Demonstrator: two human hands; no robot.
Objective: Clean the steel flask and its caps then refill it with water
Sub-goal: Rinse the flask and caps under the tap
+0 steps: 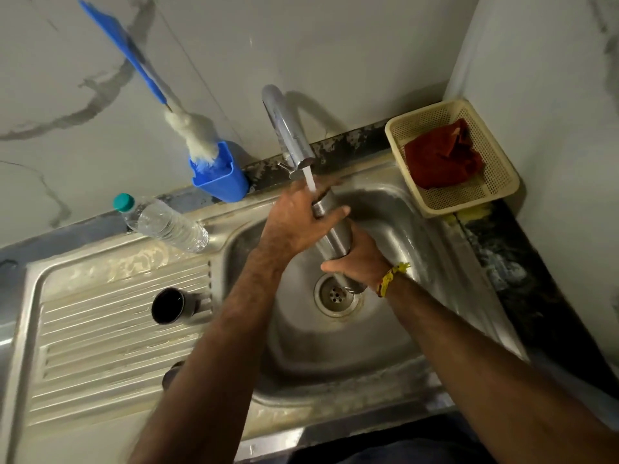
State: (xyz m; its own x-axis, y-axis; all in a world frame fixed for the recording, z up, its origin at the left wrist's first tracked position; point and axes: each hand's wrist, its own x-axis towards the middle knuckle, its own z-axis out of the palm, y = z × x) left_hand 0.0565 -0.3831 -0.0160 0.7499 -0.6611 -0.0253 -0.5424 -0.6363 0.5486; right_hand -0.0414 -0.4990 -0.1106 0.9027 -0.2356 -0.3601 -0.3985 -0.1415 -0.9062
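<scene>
the steel sink [418,229] is taking a running stream from the tap [288,135], and the steel flask [331,236] is hanging tilted over the basin, above the drain [335,294], with the stream landing near its upper end. which end is the mouth is hard to tell, since the left hand is covering that part. the left hand [298,222] is wrapping around the upper part of the flask, fingers curled over it; the right hand [358,259] is gripping the lower part from beneath.

wet steel under wet fingers is likely slippery, so the flask could be sliding out and knocking against the basin if either grip loosens. the stream striking the wall rather than the opening would be splashing toward the cream basket [495,195] holding the red cloth [442,155].

the plastic water bottle [167,226] is lying on its side at the back of the drainboard; a bump from the left forearm could be rolling it. the dark cup-shaped cap [170,306] is resting on the ribbed drainboard, well apart from the flask, and could be getting swept off by the same arm.
</scene>
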